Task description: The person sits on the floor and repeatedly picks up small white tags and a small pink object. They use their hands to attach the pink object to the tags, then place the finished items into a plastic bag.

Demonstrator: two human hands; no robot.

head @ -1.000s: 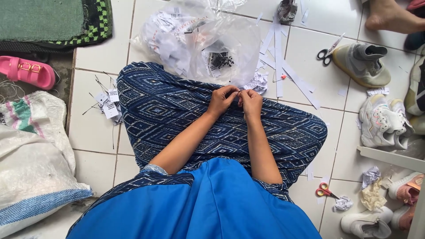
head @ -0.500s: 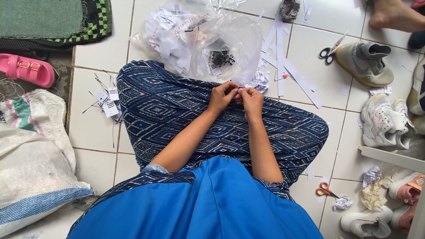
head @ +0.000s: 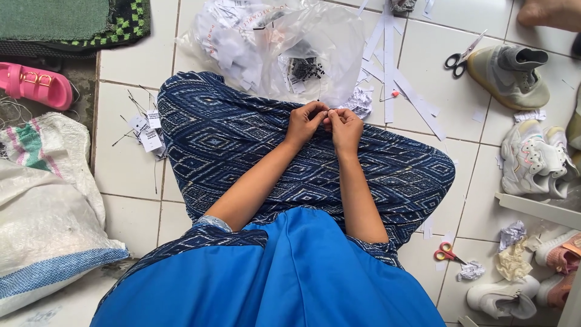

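Observation:
My left hand (head: 304, 123) and my right hand (head: 346, 128) are pressed together over my lap, which is covered by blue patterned cloth (head: 242, 145). The fingertips of both hands pinch a very small white item between them; it is too small to identify. Just beyond the hands lies a clear plastic bag (head: 272, 48) holding white paper tags and a bunch of small black fasteners (head: 304, 68). White paper strips (head: 393, 72) are scattered to the right of the bag.
Loose tags with black strings (head: 145, 130) lie left of my knee. Black scissors (head: 460, 57) and a grey shoe (head: 511, 72) sit far right, white sneakers (head: 535, 160) below them, red scissors (head: 446, 252) near right. A woven sack (head: 42, 212) and pink sandal (head: 33, 85) lie left.
The hands stay together at the same spot on my lap; only the fingers shift slightly around the tiny item.

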